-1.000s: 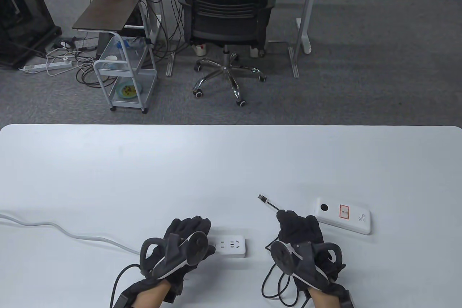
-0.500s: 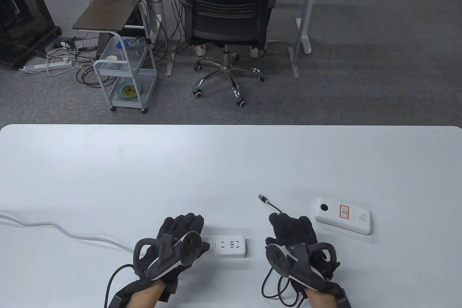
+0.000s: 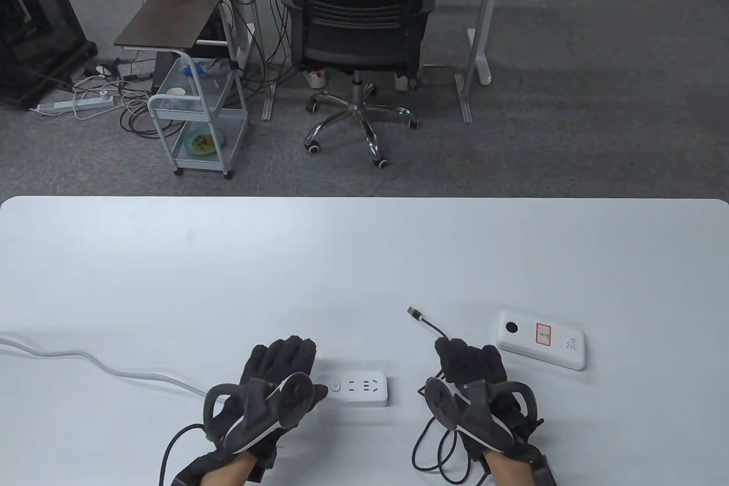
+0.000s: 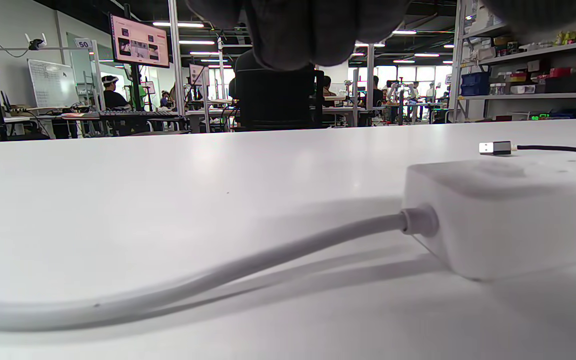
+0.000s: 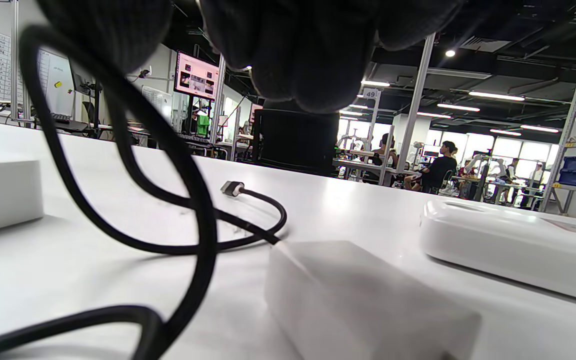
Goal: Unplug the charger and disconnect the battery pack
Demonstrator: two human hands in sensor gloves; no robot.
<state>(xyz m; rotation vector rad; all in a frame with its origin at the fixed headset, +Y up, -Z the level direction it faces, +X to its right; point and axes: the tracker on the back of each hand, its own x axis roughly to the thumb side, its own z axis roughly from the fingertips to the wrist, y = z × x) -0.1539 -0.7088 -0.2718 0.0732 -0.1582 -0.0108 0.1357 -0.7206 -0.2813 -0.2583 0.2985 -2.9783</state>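
1. Grip check: my left hand holds nothing, fingers spread flat at the left end of the power strip; contact unclear.
2. My right hand hangs over the white charger block; can't tell whether my fingers grasp it.
3. Charger sits on the table, out of the strip's sockets.
4. Black cable loops beside it, USB plug lying free.
5. Battery pack lies right of my right hand, apart from the plug.
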